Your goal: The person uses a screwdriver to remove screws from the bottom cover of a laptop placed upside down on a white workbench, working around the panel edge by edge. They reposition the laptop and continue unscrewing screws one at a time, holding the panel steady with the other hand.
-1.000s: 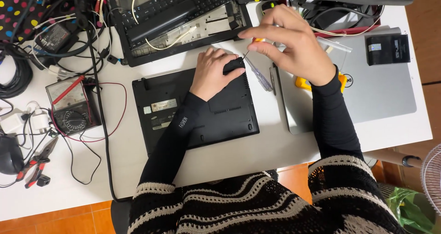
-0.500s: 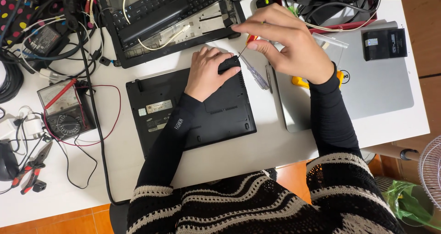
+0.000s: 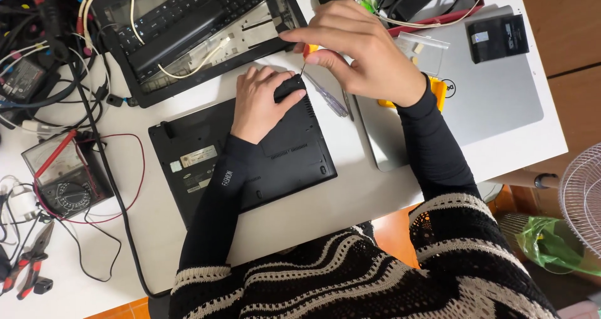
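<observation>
A black laptop (image 3: 275, 162) lies bottom-up on the white table (image 3: 375, 194). My left hand (image 3: 260, 100) presses flat on its far right corner, fingers spread. Just above that corner my right hand (image 3: 357, 46) grips a small screwdriver with an orange handle (image 3: 311, 50), its thin shaft pointing down at the corner of the laptop beside my left thumb. Another screwdriver with a clear handle (image 3: 328, 97) lies on the table right of the laptop.
A dismantled laptop base with a keyboard (image 3: 194, 25) lies at the back. A silver laptop (image 3: 476, 100) sits at right with a black drive (image 3: 498, 37) on it. A multimeter (image 3: 62, 181), pliers (image 3: 28, 266) and tangled cables lie at left. A fan (image 3: 585, 200) stands off the table's right.
The view has shifted slightly. Both hands stay at the laptop's far right corner, and my right hand has turned a little on the screwdriver.
</observation>
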